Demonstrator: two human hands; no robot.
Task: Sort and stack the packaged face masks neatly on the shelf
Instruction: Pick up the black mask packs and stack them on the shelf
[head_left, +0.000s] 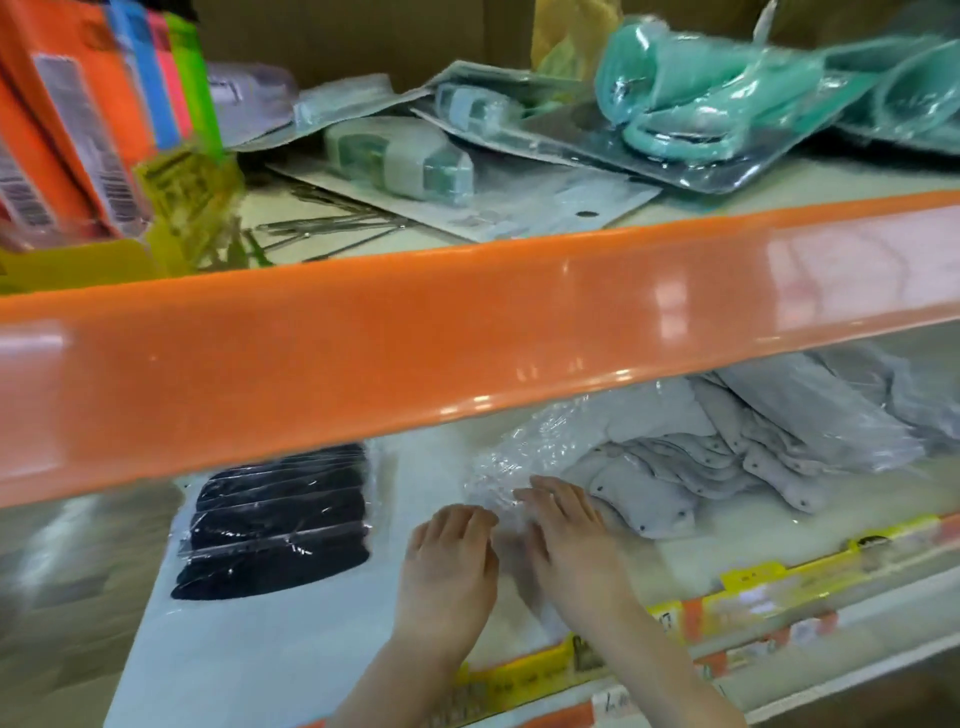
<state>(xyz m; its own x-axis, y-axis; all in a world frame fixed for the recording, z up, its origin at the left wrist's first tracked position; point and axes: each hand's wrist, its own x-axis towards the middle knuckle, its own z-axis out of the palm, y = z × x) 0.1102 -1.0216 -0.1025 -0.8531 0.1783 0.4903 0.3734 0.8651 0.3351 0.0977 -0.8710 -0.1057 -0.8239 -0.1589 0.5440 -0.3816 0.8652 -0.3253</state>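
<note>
Both hands were pictured on the lower shelf (291, 639), the left hand (451, 558) and right hand (563, 535) laid side by side, fingers nearly straight and pressed flat on a clear-wrapped pack of pale masks (511, 467); whether any finger pinched the film could not be told. The pack was seen at 12 o'clock from the hands, near the shelf's front edge. At 9 o'clock a neat stack of black mask packs (278, 525) was seen lying apart; at 2 o'clock a fanned, slumping heap of grey mask packs (727, 457) was seen just beside the right hand. A slip was judged likely: the glossy film could slide under flat palms, and the grey heap could be nudged into further disorder, or toward the yellow price rail (753, 582). Reach was judged to be limited by the orange shelf lip (415, 332) overhead, by which the back of the lower shelf was hidden. On the upper shelf, blister-packed items (400, 156) and teal goods in plastic (727, 88) were seen lying in disarray beside coloured boxes (104, 104).
</note>
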